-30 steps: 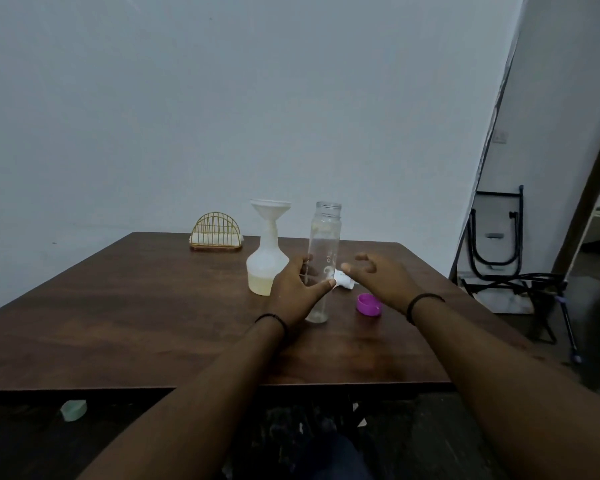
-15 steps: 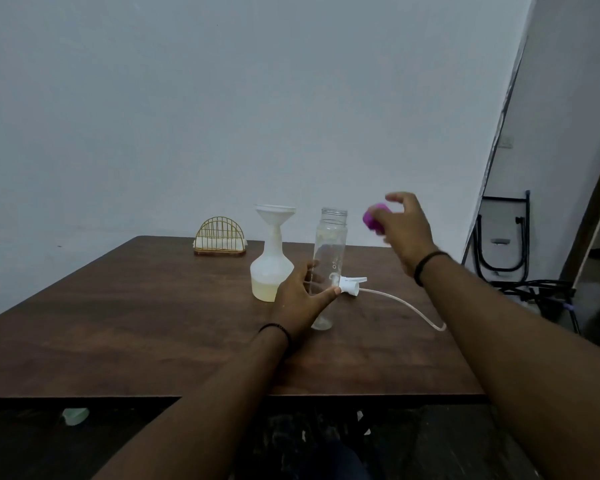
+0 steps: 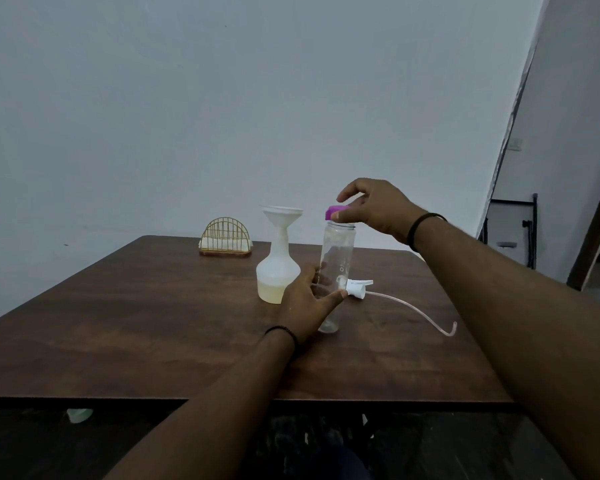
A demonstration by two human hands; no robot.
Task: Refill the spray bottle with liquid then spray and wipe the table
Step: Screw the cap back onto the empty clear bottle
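At the near edge of the dark wooden table (image 3: 125, 334), grained and faintly glossy, both forearms reach in, each wrist ringed by a thin black band. The left hand (image 3: 303, 303) wraps the lower body of the clear bottle (image 3: 336, 268), thumb and fingers curled round it to steady it upright on the wood. This bottle looks empty, tall, narrow and smooth-walled, so it likely weighs little and would tip or slide easily; low on the barrel, where it is gripped, seems the sound place to hold. Above it the right hand (image 3: 374, 206) pinches the purple cap (image 3: 336, 213) at the threaded mouth; whether the cap is seated I cannot tell. Just right of the bottle lies the white sprayer head (image 3: 357, 289), its thin, pliant tube (image 3: 413, 308) curving off over the tabletop; best lifted by the rigid collar, I judge. Left of the bottle stands the spray bottle (image 3: 278, 271), frosted, bulbous, a shallow pale-yellow layer inside, with a white funnel (image 3: 282, 216) in its neck, top-heavy and easily knocked. Farther back sits a gold wire napkin holder (image 3: 226, 235) with white napkins.
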